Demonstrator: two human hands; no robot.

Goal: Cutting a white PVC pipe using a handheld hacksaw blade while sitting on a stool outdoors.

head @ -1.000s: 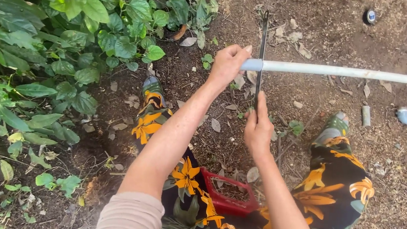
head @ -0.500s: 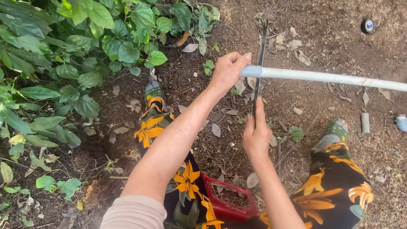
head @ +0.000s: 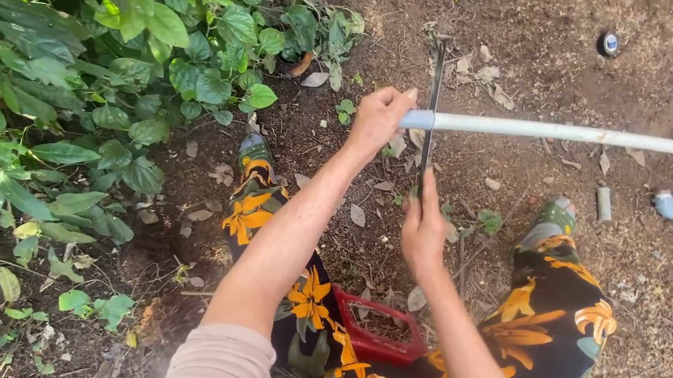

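A long white plastic pipe [head: 572, 134] runs level from the right edge to mid-frame, above the bare soil. My left hand [head: 378, 119] grips its near end. My right hand [head: 423, 226] holds the handle of a thin dark hacksaw [head: 434, 91], whose blade stands across the pipe just right of my left hand. My legs in dark trousers with orange flowers are spread to either side below the hands.
A red basket [head: 376, 332] sits between my knees. Leafy green plants [head: 101, 68] fill the left side. A short pipe offcut [head: 603, 203] and a pale blue elbow fitting [head: 672, 206] lie on the soil at right. A small round cap [head: 609, 43] lies at the top right.
The saw blade and my right hand have shifted slightly along the cut. My left hand keeps its grip on the pipe end.
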